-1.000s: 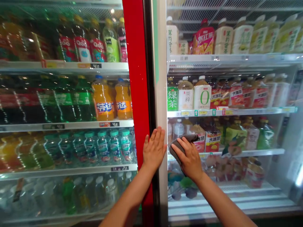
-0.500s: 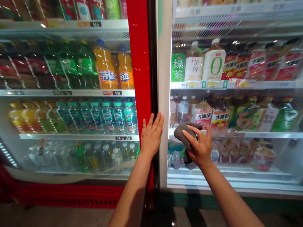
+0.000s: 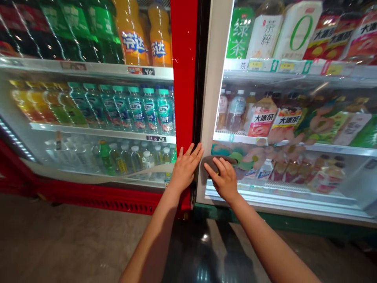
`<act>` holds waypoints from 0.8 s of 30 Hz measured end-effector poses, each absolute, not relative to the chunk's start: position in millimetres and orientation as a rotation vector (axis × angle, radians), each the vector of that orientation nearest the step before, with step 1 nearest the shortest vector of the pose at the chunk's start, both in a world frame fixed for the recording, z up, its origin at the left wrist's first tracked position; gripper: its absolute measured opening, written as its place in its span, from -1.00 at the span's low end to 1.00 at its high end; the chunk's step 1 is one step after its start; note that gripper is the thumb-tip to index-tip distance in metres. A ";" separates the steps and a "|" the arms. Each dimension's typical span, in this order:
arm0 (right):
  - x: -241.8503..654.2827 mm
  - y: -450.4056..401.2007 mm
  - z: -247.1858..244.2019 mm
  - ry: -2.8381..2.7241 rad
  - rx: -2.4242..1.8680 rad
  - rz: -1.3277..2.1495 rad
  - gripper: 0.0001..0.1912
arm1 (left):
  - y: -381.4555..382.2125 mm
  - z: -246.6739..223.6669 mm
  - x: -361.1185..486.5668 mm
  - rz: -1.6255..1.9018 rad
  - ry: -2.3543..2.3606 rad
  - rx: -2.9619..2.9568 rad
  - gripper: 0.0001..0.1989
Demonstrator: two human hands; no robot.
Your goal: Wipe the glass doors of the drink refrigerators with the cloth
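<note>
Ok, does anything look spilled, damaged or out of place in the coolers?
I see no spill or damage. One mild oddity: in the left cooler's bottom row, a green bottle stands among mostly clear bottles, breaking the match.

Matt grey cloth [image 3: 209,159] — glossy red frame [image 3: 185,78], shiny plastic bottles [image 3: 165,116], smooth floor [image 3: 88,236].

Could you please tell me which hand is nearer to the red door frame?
Left. The left hand lies over the lower part of the red door frame; the right hand is off to its right, holding a grey cloth by the pale frame.
</note>
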State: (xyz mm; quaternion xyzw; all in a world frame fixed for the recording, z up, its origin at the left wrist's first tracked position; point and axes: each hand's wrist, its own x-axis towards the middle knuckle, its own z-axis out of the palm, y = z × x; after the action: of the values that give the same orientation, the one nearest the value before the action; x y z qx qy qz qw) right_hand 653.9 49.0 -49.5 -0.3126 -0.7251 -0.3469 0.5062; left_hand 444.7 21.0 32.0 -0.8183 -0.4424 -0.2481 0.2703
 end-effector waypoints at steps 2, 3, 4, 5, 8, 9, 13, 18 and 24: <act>666.7 49.8 -66.3 -1.911 -0.611 -0.909 -0.45 | 20.7 26.4 436.8 -0.637 -1.179 -2.233 -0.06; 672.6 50.5 -69.4 -1.968 -0.568 -0.926 -0.46 | 20.9 23.3 433.0 -0.624 -1.177 -2.241 -0.05; 676.3 51.4 -68.7 -1.995 -0.565 -0.927 -0.47 | 21.3 20.3 429.7 -0.616 -1.175 -2.246 -0.04; 676.7 52.5 -64.8 -1.982 -0.600 -0.912 -0.47 | 21.7 17.7 426.8 -0.614 -1.170 -2.249 -0.04; 659.0 55.7 -49.5 -1.799 -0.807 -0.795 -0.39 | 22.2 13.2 421.2 -0.636 -1.148 -2.260 -0.06; 650.4 55.9 -48.7 -1.752 -0.856 -0.757 -0.37 | 21.8 12.6 420.4 -0.648 -1.143 -2.267 -0.07; 641.6 49.9 -79.3 -1.975 -0.712 -0.822 -0.43 | 18.8 11.9 423.1 -0.681 -1.125 -2.297 -0.11; 669.8 47.9 -111.5 -2.196 -0.504 -0.981 -0.63 | 18.3 3.2 435.2 -0.668 -1.047 -2.369 -0.14; 650.5 50.9 -130.2 -2.075 -0.662 -0.908 -0.54 | 24.3 -24.9 442.3 -0.704 -0.996 -2.443 -0.28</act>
State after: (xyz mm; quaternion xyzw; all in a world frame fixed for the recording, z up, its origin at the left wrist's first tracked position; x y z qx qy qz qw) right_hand 650.5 50.9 -130.2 -0.2595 -0.8130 -0.3559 0.3809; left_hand 442.3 24.3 -24.9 -0.8758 -0.3571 -0.2523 0.2043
